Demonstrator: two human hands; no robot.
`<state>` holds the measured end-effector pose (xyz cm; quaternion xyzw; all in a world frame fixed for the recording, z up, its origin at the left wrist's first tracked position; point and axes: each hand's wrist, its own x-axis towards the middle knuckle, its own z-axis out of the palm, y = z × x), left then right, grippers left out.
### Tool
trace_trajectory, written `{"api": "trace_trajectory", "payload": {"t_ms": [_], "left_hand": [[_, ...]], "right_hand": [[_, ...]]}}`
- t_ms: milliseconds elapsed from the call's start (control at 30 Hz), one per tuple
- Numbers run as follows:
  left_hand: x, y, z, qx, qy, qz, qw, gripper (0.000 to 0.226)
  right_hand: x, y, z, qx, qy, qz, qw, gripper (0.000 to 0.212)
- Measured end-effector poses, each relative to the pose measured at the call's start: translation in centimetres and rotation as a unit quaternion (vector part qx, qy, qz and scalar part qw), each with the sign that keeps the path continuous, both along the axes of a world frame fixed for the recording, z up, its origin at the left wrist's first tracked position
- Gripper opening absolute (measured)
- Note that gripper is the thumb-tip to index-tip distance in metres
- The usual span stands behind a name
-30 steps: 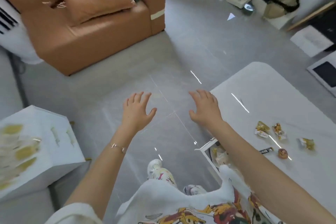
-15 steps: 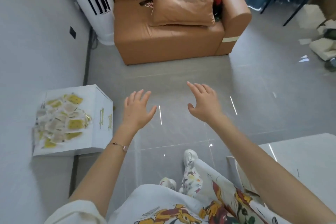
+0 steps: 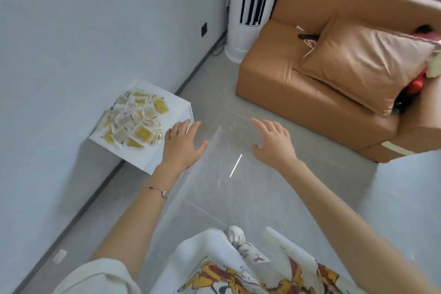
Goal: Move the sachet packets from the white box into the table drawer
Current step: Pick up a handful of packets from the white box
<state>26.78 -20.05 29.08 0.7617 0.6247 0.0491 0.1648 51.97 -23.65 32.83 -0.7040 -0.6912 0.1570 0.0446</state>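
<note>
Swinging round toward the wall now, the view has dropped the table out of frame and brought the white box (image 3: 171, 112) from the far left edge up close, right ahead of the left hand (image 3: 182, 144). That hand hangs over the box's near corner, fingers spread wide, holding nothing; the right hand (image 3: 272, 142) hovers over bare floor well clear of the box, equally spread and empty. The sachet packets (image 3: 134, 124) lie heaped loose on the box's top, against the wall side, some overlapping and tilted. Risk here, I'd say: a fast grab at that slippery pile could scatter packets off the box's edge onto the floor or down the gap by the wall. And with the drawer out of sight, an overfull handful may shed packets on the way back.
</note>
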Motion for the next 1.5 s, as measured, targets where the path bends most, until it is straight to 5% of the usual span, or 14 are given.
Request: {"api": "trace_trajectory", "payload": {"t_ms": [333, 900, 1133, 1300, 1500], "left_hand": [[-11.1, 5.1, -2.0, -0.018, -0.017, 0.206, 0.978, 0.061], [-23.7, 12.6, -7.6, -0.103, -0.1, 0.402, 0.904, 0.061], [-25.3, 14.3, -15.8, -0.17, -0.162, 0.503, 0.832, 0.064], [-25.4, 16.2, -26.7, -0.21, -0.162, 0.527, 0.807, 0.07], [-24.4, 18.9, -36.6, -0.159, -0.162, 0.569, 0.79, 0.084]], "right_hand": [[-11.4, 16.1, -1.0, -0.012, 0.021, 0.183, 0.983, 0.069], [-26.0, 33.7, -6.4, -0.096, 0.015, 0.253, 0.963, 0.068], [-27.8, 38.3, -16.4, -0.203, 0.031, 0.187, 0.961, 0.067], [-31.2, 42.1, -27.6, -0.306, 0.142, 0.065, 0.939, 0.075], [-34.7, 45.4, -39.1, -0.277, 0.13, 0.099, 0.947, 0.084]]}}
